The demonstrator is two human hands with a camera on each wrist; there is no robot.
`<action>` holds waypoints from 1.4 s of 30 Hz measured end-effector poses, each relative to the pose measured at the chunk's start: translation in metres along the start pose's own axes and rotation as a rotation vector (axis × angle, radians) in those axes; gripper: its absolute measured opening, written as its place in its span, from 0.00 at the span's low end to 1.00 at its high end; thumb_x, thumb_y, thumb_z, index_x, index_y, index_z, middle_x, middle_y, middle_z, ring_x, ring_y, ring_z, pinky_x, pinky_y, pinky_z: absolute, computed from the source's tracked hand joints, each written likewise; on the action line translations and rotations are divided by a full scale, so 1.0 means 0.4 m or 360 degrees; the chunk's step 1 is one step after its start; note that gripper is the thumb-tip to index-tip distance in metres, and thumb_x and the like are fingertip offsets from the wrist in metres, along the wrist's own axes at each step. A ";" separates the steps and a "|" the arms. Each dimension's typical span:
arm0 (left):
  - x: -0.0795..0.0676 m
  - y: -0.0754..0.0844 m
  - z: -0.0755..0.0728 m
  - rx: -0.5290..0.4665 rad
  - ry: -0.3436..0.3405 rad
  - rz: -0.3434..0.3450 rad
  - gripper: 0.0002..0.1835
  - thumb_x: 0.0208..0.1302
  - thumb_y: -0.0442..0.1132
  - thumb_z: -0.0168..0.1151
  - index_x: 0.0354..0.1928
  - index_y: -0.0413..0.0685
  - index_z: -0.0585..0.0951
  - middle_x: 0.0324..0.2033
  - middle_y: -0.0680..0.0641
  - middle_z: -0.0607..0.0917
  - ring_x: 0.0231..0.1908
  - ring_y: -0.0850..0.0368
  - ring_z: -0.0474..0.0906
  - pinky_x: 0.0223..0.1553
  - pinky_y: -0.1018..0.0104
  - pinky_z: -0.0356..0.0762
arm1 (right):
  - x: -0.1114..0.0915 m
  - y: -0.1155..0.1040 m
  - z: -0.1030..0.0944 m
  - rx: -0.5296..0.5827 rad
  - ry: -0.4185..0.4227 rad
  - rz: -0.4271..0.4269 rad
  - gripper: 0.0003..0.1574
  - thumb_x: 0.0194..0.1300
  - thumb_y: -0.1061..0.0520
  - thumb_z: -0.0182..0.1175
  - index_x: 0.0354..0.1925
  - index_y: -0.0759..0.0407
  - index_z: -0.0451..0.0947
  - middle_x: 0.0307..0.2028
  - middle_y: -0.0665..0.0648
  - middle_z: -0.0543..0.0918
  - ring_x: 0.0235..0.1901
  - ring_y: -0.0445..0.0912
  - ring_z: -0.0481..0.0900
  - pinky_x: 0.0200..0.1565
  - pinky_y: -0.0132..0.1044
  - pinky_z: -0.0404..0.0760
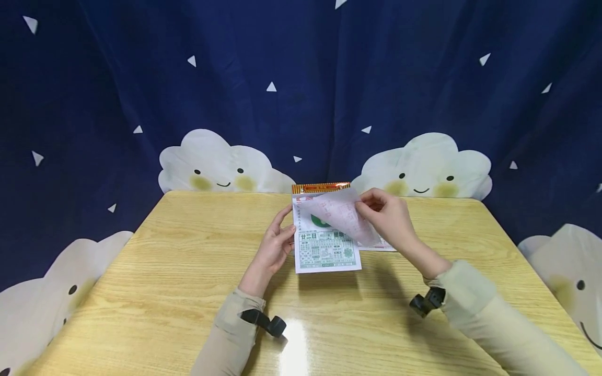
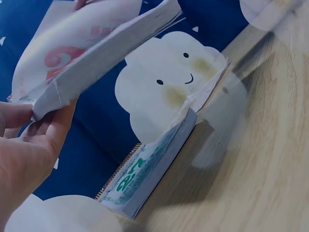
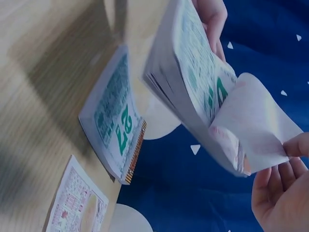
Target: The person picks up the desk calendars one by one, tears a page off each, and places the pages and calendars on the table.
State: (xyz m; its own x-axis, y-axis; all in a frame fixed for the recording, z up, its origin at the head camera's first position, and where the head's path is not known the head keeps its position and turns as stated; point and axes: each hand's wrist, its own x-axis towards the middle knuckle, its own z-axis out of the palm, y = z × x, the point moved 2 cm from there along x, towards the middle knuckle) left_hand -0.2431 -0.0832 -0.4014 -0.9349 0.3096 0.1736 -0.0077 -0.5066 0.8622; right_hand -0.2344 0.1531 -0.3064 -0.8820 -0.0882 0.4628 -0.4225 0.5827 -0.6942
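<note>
My left hand (image 1: 275, 244) grips a thick tear-off calendar (image 1: 327, 256) by its left side, holding it up above the table. Its thumb lies on the front, with the fingers passing behind the block. Between thumb and fingers my right hand (image 1: 389, 218) pinches the corner of the top page (image 1: 347, 213), a thin sheet with pink print showing through. That page is lifted and curled toward the upper right, uncovering a page with green print beneath. Near the orange-striped binding, the right wrist view shows the lifted page (image 3: 258, 118) folded back over the block.
A second tear-off calendar (image 3: 116, 121), showing a green 27, lies on the wooden table (image 1: 188, 271) behind the held one. Beside it lies a loose pink-printed sheet (image 3: 79, 200). A dark blue curtain (image 1: 301, 62) with clouds hangs behind the table's far edge.
</note>
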 end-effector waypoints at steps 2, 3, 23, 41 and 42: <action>0.000 0.002 0.002 0.0018 0.0004 0.0009 0.30 0.66 0.25 0.39 0.69 0.50 0.52 0.35 0.50 0.86 0.31 0.58 0.82 0.31 0.69 0.79 | 0.010 0.006 -0.010 0.0009 0.0021 0.0046 0.06 0.56 0.58 0.60 0.31 0.59 0.80 0.25 0.55 0.82 0.23 0.37 0.75 0.27 0.23 0.73; 0.000 0.003 0.004 0.0023 0.0005 0.0016 0.30 0.66 0.25 0.39 0.69 0.49 0.51 0.34 0.50 0.86 0.30 0.58 0.82 0.31 0.70 0.79 | 0.015 0.010 -0.013 0.0021 0.0027 0.0067 0.06 0.56 0.57 0.60 0.31 0.60 0.80 0.24 0.55 0.82 0.23 0.37 0.75 0.27 0.23 0.73; -0.001 0.017 0.023 -0.0096 0.0096 0.0116 0.30 0.63 0.23 0.39 0.68 0.44 0.53 0.33 0.48 0.84 0.26 0.60 0.82 0.29 0.71 0.81 | 0.064 0.079 -0.047 0.0294 0.0096 0.0407 0.11 0.54 0.59 0.59 0.31 0.69 0.76 0.16 0.40 0.72 0.20 0.34 0.69 0.24 0.24 0.72; -0.001 0.025 0.002 -0.0005 0.0069 0.0129 0.30 0.64 0.23 0.39 0.68 0.44 0.54 0.32 0.48 0.85 0.27 0.58 0.83 0.29 0.69 0.81 | 0.079 0.102 -0.064 0.0498 0.0144 0.0534 0.09 0.57 0.61 0.54 0.35 0.68 0.72 0.21 0.42 0.73 0.22 0.33 0.72 0.28 0.23 0.78; -0.001 0.023 0.001 0.0017 0.0067 0.0121 0.30 0.64 0.23 0.39 0.68 0.45 0.54 0.32 0.49 0.85 0.27 0.58 0.83 0.28 0.69 0.80 | 0.080 0.102 -0.064 0.0485 0.0144 0.0532 0.09 0.58 0.61 0.54 0.35 0.68 0.72 0.21 0.42 0.73 0.22 0.33 0.71 0.28 0.22 0.77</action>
State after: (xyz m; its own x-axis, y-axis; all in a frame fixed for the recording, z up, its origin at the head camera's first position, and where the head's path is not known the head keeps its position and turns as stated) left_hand -0.2425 -0.0879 -0.3933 -0.9468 0.2360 0.2188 0.0676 -0.5187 0.8522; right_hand -0.2743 0.1949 -0.3057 -0.9643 0.1430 0.2230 -0.1721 0.3020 -0.9376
